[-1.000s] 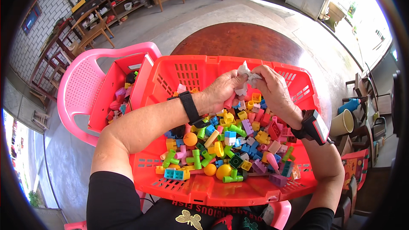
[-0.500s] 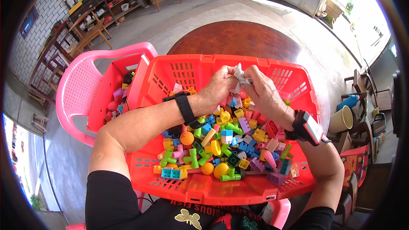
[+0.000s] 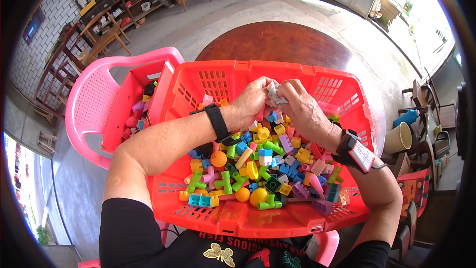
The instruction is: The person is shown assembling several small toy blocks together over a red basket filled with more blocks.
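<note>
A crumpled white cloth or tissue is bunched between my two hands over the far side of a red plastic basket. My left hand pinches its left side, and my right hand grips its right side with curled fingers. Whether anything is wrapped inside the cloth cannot be seen. Beneath my hands, the basket holds a heap of colourful toy blocks, green pipe pieces and several balls, among them an orange ball.
A pink plastic chair on the left carries a red box with more toys. Beyond the basket stands a round brown table. To the right are a cream bucket, a blue bottle and wooden furniture.
My hands have shifted slightly, the right one turning a little at the wrist. The white cloth is now bunched lower and more compactly between my fingers.
</note>
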A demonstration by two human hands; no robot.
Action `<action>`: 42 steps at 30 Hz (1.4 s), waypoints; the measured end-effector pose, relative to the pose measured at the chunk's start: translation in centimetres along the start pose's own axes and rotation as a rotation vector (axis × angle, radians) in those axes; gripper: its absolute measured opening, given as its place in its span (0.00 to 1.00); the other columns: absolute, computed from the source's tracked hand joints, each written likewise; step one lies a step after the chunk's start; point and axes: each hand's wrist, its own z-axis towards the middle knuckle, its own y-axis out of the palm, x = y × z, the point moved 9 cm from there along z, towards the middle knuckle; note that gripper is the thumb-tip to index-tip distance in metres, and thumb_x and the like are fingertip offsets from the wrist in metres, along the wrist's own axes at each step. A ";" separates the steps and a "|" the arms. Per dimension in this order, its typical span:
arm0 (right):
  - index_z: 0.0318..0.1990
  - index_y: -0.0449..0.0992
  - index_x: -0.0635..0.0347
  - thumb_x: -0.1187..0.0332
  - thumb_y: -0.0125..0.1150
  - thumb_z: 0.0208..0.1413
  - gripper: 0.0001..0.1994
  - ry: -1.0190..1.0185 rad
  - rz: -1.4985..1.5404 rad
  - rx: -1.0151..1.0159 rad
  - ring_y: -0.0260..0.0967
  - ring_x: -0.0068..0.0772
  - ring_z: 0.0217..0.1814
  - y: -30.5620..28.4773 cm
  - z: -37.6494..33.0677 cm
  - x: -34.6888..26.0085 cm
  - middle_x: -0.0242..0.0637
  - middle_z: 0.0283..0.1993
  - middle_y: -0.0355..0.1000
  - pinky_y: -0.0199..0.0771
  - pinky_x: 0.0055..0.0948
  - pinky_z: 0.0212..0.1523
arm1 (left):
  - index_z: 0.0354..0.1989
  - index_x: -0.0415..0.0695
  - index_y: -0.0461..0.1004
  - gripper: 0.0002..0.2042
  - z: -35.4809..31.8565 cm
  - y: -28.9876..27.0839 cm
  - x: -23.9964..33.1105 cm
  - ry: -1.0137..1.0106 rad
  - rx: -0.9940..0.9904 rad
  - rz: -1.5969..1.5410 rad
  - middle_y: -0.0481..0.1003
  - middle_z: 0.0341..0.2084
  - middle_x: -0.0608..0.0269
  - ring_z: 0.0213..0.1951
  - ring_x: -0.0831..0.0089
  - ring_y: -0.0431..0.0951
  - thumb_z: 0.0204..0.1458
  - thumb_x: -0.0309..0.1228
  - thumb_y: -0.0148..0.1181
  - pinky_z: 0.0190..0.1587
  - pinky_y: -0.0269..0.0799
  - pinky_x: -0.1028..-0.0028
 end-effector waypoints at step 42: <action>0.38 0.65 0.63 0.75 0.54 0.49 0.09 0.168 0.223 0.083 0.68 0.51 0.38 -1.5 0.7 2.4 0.47 0.33 0.68 0.68 0.39 0.37 | 0.39 0.40 0.71 0.11 -0.6 2.2 1.6 0.165 -0.122 0.703 0.73 0.26 0.64 0.27 0.77 0.73 0.50 0.32 0.59 0.31 0.70 0.75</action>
